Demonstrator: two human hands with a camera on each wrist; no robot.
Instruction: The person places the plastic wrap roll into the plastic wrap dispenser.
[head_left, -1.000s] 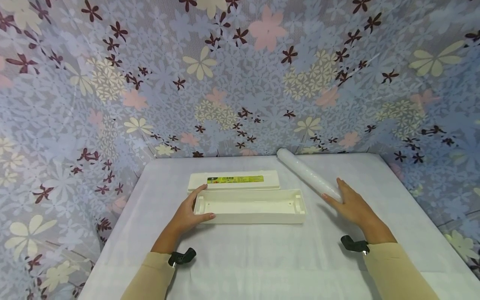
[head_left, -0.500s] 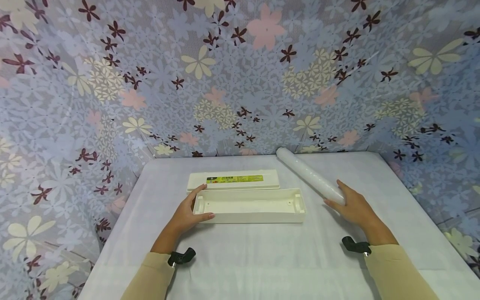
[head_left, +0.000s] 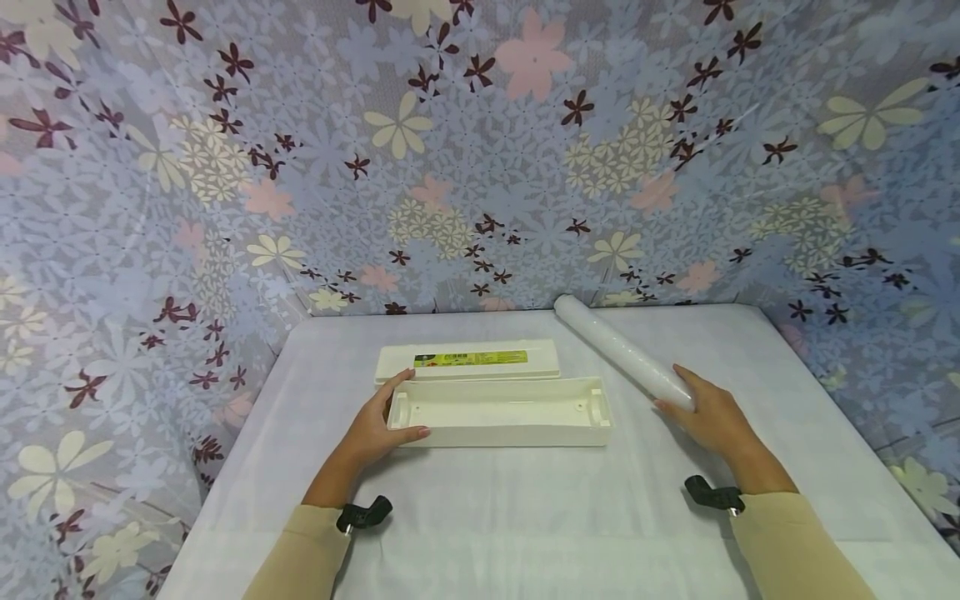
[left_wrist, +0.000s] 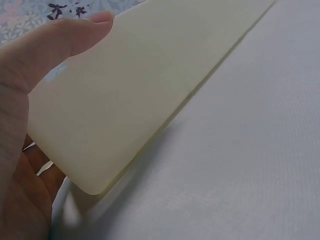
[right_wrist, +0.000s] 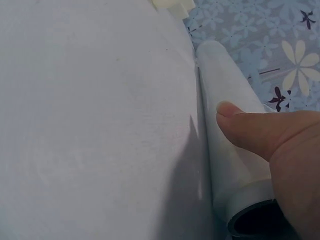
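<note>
A long cream plastic box point(head_left: 510, 437) with an open top lies in the middle of the table. My left hand point(head_left: 367, 432) grips its left end, thumb over the front rim and fingers round the back corner. In the left wrist view the thumb rests at the rim of the smooth box wall point(left_wrist: 130, 95). To the right, a roll of plastic wrap point(head_left: 618, 348) lies slantwise, its far end by the curtain. My right hand point(head_left: 716, 427) holds its near end. The right wrist view shows the thumb point(right_wrist: 245, 125) across the roll and the dark hollow core at the near end.
Just behind the box lies its cream lid point(head_left: 396, 360), with a yellow-green label point(head_left: 472, 358). A white cloth covers the table point(head_left: 525, 517). Flowered fabric point(head_left: 480, 167) stands along the back and both sides.
My right hand has shifted slightly right and toward me, and the near end of the roll has moved a little with it. My left hand stays on the box.
</note>
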